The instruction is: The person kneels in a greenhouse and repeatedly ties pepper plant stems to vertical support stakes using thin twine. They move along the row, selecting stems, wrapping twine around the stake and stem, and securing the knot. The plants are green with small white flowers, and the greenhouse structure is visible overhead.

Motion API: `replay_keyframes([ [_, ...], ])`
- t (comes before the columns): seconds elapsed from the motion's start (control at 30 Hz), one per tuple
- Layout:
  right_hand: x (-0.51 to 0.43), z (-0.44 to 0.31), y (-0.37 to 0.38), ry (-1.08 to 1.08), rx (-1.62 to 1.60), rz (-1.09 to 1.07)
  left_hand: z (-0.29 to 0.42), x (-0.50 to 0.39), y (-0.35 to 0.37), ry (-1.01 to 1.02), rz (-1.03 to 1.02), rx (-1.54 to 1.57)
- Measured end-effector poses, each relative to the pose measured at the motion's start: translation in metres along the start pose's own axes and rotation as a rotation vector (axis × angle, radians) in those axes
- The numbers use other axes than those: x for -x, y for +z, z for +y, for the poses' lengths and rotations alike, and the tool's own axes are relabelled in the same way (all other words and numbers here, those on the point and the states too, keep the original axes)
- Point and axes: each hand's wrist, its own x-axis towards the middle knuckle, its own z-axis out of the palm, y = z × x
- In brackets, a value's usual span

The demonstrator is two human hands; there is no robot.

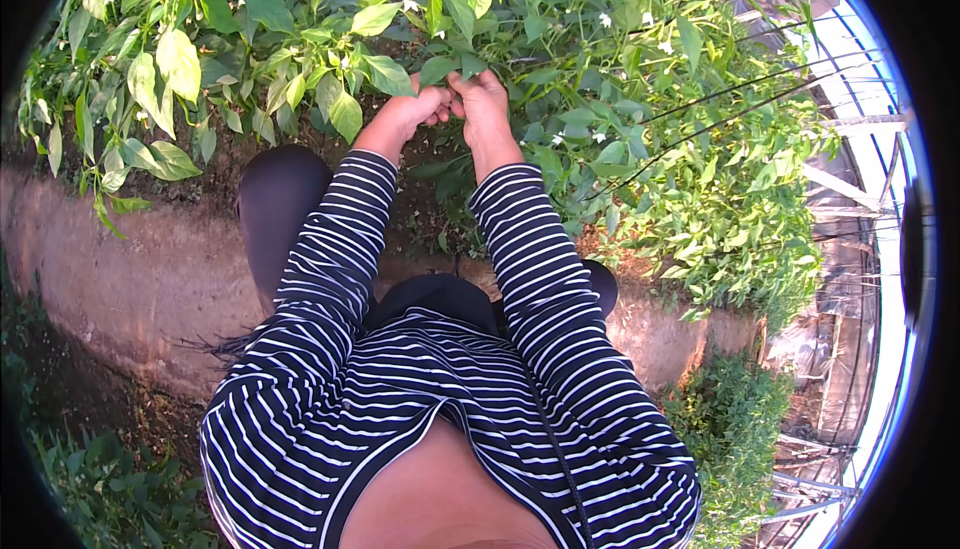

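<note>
Both of my hands reach into leafy pepper plants (315, 46) that carry small white flowers (410, 5). My left hand (421, 106) has its fingers curled, with its fingertips close against the other hand. Beside it, my right hand (484, 102) is bent inward, thumb and fingers drawn together at a green leaf (439, 69). Leaves partly cover the fingertips, so whether a stem or leaf is pinched between them is hidden. Bare soil and shaded lower stems show just beneath the hands.
Dark strings (720, 98) slant through the foliage on the right. A bare earth path (112, 279) runs under me between plant rows. More plants (120, 489) grow behind at lower left. A greenhouse frame with pale beams (862, 125) stands at the far right.
</note>
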Motion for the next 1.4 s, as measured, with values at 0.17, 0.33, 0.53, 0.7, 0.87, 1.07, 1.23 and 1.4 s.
replay_keyframes([
  [0.17,0.001,-0.003,-0.008,-0.035,-0.010,-0.089,0.006,0.001,-0.007,-0.129,-0.066,0.195],
  [0.33,0.006,-0.014,-0.013,0.011,-0.044,-0.142,0.003,-0.011,0.008,-0.010,0.225,0.086],
  [0.53,0.001,-0.018,-0.035,0.148,0.008,-0.239,0.005,-0.013,0.017,0.050,0.346,0.182],
  [0.7,-0.014,0.000,-0.043,-0.070,0.264,-0.252,-0.002,-0.025,-0.001,0.033,0.275,0.031],
  [0.87,-0.025,0.015,-0.031,-0.286,0.461,-0.122,0.003,-0.018,-0.003,-0.089,0.195,0.095],
  [1.07,-0.039,0.023,-0.031,-0.203,0.374,-0.138,-0.019,-0.022,0.006,0.775,0.674,-0.772],
  [1.23,-0.022,0.011,-0.020,-0.222,0.406,-0.118,-0.027,-0.008,0.007,0.882,0.871,-0.828],
  [1.4,0.010,0.002,-0.014,-0.099,0.641,-0.112,-0.062,-0.034,-0.017,0.417,0.885,0.255],
])
